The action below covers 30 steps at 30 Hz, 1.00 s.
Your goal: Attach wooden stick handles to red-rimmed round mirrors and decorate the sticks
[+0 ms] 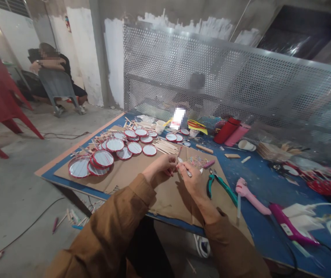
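Note:
My left hand (165,166) is closed in a pinch over the cardboard sheet (133,170), at the lower end of a thin stick (180,151). Close beside it, my right hand (193,180) is closed around a slim white pen-like tool (189,173), whose tip points at the left fingers. What lies between the fingertips is partly hidden. Behind the hands are a bundle of flat wooden sticks (165,146) and a pile of small coloured bits (196,160). Red-rimmed round discs (115,144) on wooden sticks lie in overlapping groups to the left.
Teal-handled pliers (225,184), a pink glue gun (251,197) and a purple power strip (291,224) are on the right. Red (226,130) and pink (237,134) bottles lie by the perforated metal screen (241,85). A person (57,63) sits at far left.

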Each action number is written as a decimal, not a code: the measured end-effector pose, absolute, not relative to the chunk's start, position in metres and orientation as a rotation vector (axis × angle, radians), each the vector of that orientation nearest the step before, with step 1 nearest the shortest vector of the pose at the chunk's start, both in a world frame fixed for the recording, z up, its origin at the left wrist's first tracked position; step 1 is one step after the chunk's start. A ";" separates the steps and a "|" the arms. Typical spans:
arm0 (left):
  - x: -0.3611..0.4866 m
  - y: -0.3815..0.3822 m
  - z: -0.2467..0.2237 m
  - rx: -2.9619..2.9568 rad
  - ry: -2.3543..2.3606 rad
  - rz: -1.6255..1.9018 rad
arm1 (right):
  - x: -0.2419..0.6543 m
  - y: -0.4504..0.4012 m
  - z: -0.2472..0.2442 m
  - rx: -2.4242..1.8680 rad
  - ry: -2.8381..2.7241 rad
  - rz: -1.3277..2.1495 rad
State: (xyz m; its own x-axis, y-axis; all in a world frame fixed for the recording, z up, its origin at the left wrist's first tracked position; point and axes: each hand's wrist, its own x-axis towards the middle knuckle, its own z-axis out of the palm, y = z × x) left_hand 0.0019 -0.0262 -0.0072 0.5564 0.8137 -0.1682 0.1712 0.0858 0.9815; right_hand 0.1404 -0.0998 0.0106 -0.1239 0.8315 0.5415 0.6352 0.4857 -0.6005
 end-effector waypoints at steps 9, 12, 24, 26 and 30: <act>0.003 -0.027 -0.006 1.426 0.907 0.606 | 0.142 -0.096 0.005 -1.223 -1.842 0.288; 0.002 -0.028 -0.006 1.420 0.898 0.619 | 0.141 -0.097 0.007 -1.242 -1.809 0.261; 0.003 -0.027 -0.006 1.407 0.913 0.610 | 0.142 -0.098 0.009 -1.271 -1.807 0.232; 0.003 -0.027 -0.007 1.412 0.918 0.604 | 0.142 -0.099 0.009 -1.274 -1.792 0.235; 0.002 -0.026 -0.009 1.406 0.901 0.615 | 0.141 -0.100 0.010 -1.239 -1.811 0.250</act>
